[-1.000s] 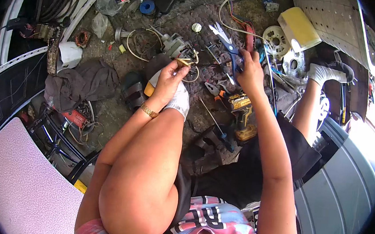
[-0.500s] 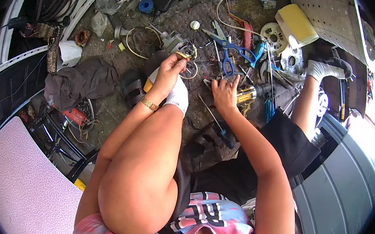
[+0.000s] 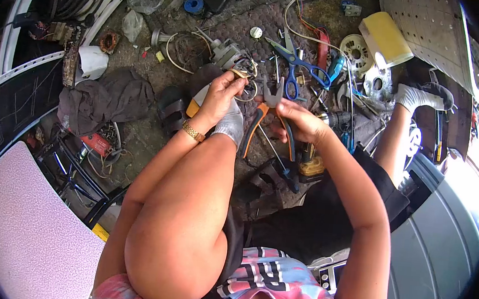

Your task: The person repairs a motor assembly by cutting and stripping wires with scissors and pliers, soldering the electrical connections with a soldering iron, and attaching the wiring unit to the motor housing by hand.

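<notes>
My left hand point(image 3: 221, 98) pinches a yellowish wire end point(image 3: 238, 73) beside a grey motor point(image 3: 225, 52) on the floor. Orange-and-black pliers point(image 3: 272, 98) are held by my right hand point(image 3: 303, 124) near their pivot, with jaws pointing up and handles spread apart. Blue-handled scissors point(image 3: 298, 63) lie with blades parted just beyond the pliers. Below my right hand is a yellow drill point(image 3: 311, 160), partly hidden. A long screwdriver point(image 3: 287, 173) lies beneath the pliers.
A blue tape roll point(image 3: 193, 4), a yellow container point(image 3: 386, 39) and round metal plates point(image 3: 357, 54) lie farther off. Dark cloth point(image 3: 106, 101) and a red tool point(image 3: 97, 144) are at the left. A grey ribbed panel point(image 3: 435, 252) stands at the right.
The scissors have left my right hand and lie on the floor. My right hand has picked up the pliers and lifted them beside my left hand, which keeps its pinch on the wire.
</notes>
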Tool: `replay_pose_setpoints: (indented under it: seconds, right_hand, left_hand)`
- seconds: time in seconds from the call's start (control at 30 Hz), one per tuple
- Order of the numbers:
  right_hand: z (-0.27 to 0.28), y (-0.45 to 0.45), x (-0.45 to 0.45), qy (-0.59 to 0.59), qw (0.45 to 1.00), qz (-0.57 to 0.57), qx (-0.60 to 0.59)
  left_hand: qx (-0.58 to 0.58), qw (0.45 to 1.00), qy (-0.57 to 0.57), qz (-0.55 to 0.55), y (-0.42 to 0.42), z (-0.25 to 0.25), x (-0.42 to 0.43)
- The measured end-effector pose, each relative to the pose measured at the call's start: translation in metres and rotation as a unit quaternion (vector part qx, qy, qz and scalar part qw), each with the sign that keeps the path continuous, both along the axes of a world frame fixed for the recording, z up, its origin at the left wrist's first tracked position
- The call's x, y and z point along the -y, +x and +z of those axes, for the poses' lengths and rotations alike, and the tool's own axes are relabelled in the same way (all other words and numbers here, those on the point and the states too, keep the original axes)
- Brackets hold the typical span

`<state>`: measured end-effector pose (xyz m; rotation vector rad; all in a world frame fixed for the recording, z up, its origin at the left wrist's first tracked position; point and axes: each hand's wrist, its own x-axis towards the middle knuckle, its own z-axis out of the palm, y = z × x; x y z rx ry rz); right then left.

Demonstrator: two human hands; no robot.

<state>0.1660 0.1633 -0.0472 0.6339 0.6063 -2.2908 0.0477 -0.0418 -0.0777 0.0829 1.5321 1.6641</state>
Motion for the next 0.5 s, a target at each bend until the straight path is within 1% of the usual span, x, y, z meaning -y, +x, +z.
replay_pose_setpoints:
  seconds: [0.07,0.1,0.13,0.2,0.27,0.33,0.37,0.4,0.43,0.47,0.5]
  right_hand:
    - [-0.013,-0.002,0.0,0.005,0.996,0.083,-0.024]
    - [-0.014,-0.009,-0.005,0.046,0.987,0.15,-0.023]
    - [-0.015,-0.013,-0.006,0.045,0.987,0.154,-0.024]
    - [-0.01,-0.02,-0.008,0.2,0.957,0.198,-0.072]
    - [-0.012,-0.023,-0.019,0.246,0.944,0.194,-0.101]
    - [-0.013,-0.036,-0.03,0.249,0.907,0.252,-0.227]
    - [-0.011,-0.035,-0.028,0.432,0.817,0.282,-0.258]
    - [-0.009,-0.037,-0.026,0.431,0.816,0.284,-0.26]
    - [-0.007,-0.04,-0.025,0.546,0.717,0.257,-0.348]
    - [-0.005,-0.041,-0.023,0.645,0.597,0.221,-0.424]
    - [0.001,-0.046,-0.021,0.649,0.606,0.231,-0.398]
  left_hand:
    - [-0.022,1.0,0.001,-0.009,-0.002,0.0,-0.001]
    - [-0.013,1.0,0.017,-0.007,-0.004,-0.001,-0.001]
    - [-0.013,1.0,0.016,-0.003,-0.005,-0.003,0.001]
    - [0.007,1.0,0.014,-0.009,-0.004,-0.003,0.006]
    - [0.007,1.0,0.013,-0.008,-0.002,-0.004,0.008]
    - [0.017,1.0,0.02,-0.01,-0.003,-0.001,0.006]
    - [0.021,1.0,0.009,-0.002,-0.001,0.001,0.005]
    - [0.021,1.0,0.008,0.0,-0.001,0.001,0.005]
    - [0.02,1.0,0.01,-0.007,-0.002,0.001,0.005]
    - [0.021,1.0,0.012,-0.016,-0.002,0.002,0.005]
    - [0.02,1.0,0.013,-0.015,-0.001,0.001,0.005]
